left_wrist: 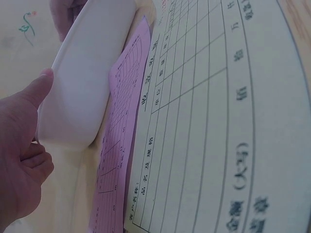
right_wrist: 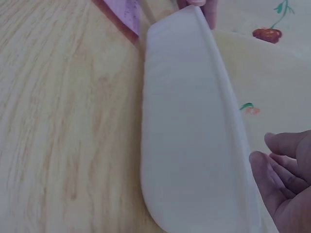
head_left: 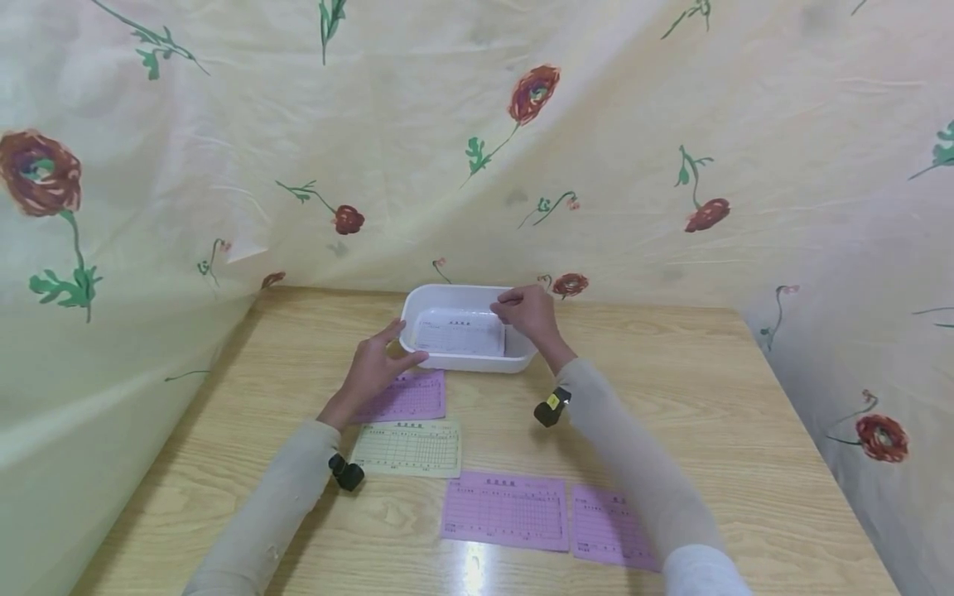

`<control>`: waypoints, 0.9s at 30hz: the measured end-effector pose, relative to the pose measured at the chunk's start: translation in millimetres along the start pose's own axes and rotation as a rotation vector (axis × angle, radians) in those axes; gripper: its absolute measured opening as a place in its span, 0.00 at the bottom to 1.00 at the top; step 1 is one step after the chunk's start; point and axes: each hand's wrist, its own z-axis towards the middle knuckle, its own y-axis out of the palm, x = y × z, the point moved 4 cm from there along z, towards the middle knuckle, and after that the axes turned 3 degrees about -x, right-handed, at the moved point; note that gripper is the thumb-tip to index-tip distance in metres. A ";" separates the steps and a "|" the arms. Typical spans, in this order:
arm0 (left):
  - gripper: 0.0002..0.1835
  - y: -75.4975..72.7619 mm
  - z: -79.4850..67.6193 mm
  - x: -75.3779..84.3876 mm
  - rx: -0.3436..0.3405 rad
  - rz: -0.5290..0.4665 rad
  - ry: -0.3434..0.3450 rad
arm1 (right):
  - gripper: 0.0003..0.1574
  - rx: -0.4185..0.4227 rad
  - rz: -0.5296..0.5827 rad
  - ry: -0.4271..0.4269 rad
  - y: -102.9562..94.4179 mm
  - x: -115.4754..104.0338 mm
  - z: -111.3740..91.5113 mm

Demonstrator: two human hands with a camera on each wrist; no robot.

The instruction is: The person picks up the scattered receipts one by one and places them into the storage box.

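A white plastic tub [head_left: 465,362] stands towards the back of the table, with a white printed form [head_left: 458,335] lying flat inside. My left hand [head_left: 375,364] holds the tub's near left corner, thumb along the front rim and fingers at the left end. In the left wrist view, that thumb [left_wrist: 44,80] meets the tub wall [left_wrist: 85,77]. Over the tub's right side is my right hand [head_left: 529,314], its fingers loosely bent. The right wrist view shows its fingertips [right_wrist: 260,160] close to the rim, with nothing visible between thumb and fingers.
Nearer me on the wooden table [head_left: 708,397] lie a purple form [head_left: 413,397], a pale yellow-green form [head_left: 408,449], another purple form [head_left: 505,509] and one more purple form [head_left: 607,526], partly under my right forearm. A flowered cloth [head_left: 417,165] hangs behind and at both sides.
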 end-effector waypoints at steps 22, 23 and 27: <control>0.50 1.0 2.7 -0.9 0.001 -0.016 -0.002 | 0.23 0.008 0.035 -0.209 -101.6 -23.3 -80.6; 0.50 1.2 2.7 -0.6 0.002 -0.015 -0.001 | 0.23 0.009 0.019 -0.207 -106.3 -22.9 -86.7; 0.49 1.9 3.0 -0.2 0.006 -0.009 0.007 | 0.24 0.012 -0.028 -0.193 -123.9 -16.1 -109.5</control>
